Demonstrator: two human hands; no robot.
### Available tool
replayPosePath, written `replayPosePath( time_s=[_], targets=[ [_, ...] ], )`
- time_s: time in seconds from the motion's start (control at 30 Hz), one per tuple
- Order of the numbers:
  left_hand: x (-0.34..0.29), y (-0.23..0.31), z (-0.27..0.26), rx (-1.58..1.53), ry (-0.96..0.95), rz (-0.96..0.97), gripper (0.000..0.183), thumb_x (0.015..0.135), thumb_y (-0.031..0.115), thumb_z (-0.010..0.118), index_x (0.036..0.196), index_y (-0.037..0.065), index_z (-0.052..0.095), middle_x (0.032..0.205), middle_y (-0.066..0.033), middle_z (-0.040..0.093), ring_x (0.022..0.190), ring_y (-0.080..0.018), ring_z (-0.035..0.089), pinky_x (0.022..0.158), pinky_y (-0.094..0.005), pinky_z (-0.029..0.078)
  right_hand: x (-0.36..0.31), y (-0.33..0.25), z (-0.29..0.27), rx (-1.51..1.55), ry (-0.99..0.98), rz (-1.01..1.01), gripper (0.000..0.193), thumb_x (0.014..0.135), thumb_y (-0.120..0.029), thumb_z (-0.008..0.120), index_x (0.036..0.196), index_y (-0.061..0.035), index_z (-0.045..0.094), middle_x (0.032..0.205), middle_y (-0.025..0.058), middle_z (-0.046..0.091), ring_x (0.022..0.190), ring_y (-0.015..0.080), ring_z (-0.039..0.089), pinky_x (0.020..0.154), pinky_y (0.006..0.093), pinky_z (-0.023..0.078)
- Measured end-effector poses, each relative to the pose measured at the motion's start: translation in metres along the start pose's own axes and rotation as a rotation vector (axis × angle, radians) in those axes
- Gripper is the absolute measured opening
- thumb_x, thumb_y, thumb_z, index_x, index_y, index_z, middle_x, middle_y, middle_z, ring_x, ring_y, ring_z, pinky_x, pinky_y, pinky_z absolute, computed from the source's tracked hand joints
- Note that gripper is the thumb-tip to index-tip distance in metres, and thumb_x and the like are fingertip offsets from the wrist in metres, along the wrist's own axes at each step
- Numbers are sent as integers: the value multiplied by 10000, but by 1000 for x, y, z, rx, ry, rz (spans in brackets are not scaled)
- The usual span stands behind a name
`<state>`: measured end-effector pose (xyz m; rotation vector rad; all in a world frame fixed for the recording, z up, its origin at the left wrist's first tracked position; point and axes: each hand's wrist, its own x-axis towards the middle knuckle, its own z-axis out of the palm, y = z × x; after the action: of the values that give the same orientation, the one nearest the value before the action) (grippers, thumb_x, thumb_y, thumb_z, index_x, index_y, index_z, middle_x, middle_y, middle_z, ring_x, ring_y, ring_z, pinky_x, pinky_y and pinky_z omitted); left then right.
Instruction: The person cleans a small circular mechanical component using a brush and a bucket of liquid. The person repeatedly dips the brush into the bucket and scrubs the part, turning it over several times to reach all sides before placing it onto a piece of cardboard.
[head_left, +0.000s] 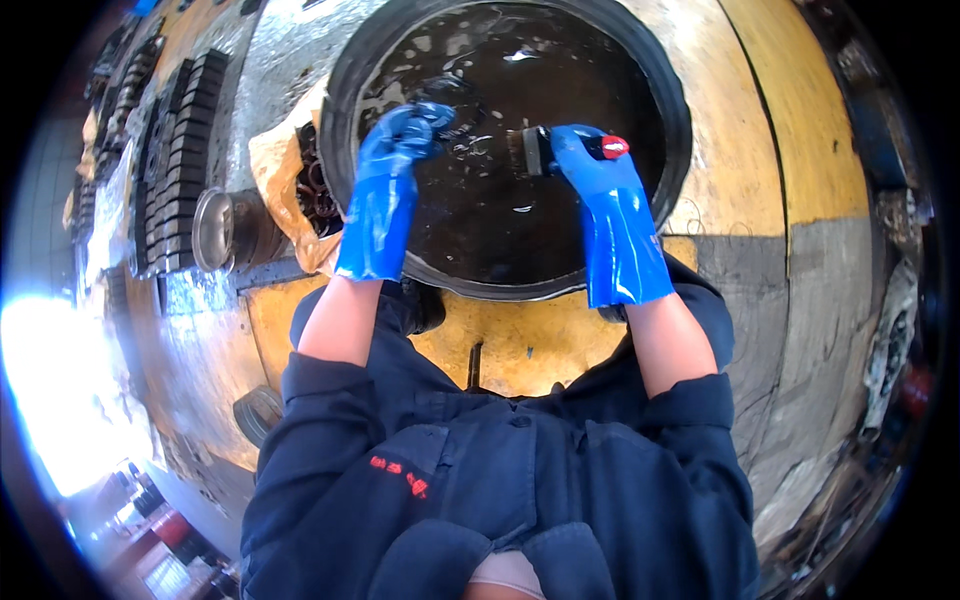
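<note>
Both my hands wear blue rubber gloves and are over a wide black tub [683, 150] of dark, murky liquid [560, 235]. My right hand [585, 160] is closed round a paintbrush [540, 151], its bristles turned left toward the tub's middle and the red end of its dark handle sticking out to the right. On the tub's left side, my left hand [400, 140] has its fingers curled together, close to the liquid's surface. What they hold, if anything, cannot be made out against the dark liquid. Ripples and glints show beside the left fingertips.
Left of the tub, a yellowish bag [275, 160] holds dark ring-like parts, beside a round metal can [212, 230]. Rows of dark metal blocks [185, 160] stand farther left. A dark coil [258, 415] lies at lower left. Between my legs is a short dark rod [475, 365].
</note>
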<state>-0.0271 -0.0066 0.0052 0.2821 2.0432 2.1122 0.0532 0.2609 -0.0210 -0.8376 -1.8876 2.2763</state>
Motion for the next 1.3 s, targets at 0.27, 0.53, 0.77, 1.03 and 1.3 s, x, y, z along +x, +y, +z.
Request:
replayPosePath(
  time_s=[0.27,0.53,0.77,1.03,1.3],
  targets=[
    [4,-2,-52,348,321,184,323,1053,220,819,1307,23,788,1140,-99,804,1046,-192,738,961,-350,580,1,1,8,-33,-8,-41,223,1030,-195,784,1173,-29,826,1003,58,814,915,149,761,867,320,609],
    [-11,44,-163,477,533,24,392,1064,303,751,1304,-5,777,1151,-70,779,1030,-199,694,981,-364,551,6,4,1,-107,9,-59,327,1025,-277,838,1246,-36,822,1055,62,814,920,142,750,849,311,605],
    [-23,-24,-309,584,649,-299,390,977,219,822,1316,39,754,1094,-63,753,951,-172,676,805,-330,546,18,0,-3,-123,-46,-15,387,1035,-301,828,1301,-22,803,1083,72,808,922,146,744,832,312,600],
    [18,87,-99,453,109,-223,371,1095,298,730,1377,57,754,1266,-51,829,1183,-154,767,946,-318,573,12,-8,-17,72,-76,-193,276,1047,-255,793,1173,-11,815,992,65,820,905,158,765,841,337,610],
    [16,-15,60,595,-577,-486,1010,859,302,962,1702,30,478,1629,-222,610,1467,-291,610,1112,-394,539,8,-28,-22,-78,24,-190,293,1026,-317,776,1083,-35,834,894,64,813,856,162,761,817,346,603]
  ],
)
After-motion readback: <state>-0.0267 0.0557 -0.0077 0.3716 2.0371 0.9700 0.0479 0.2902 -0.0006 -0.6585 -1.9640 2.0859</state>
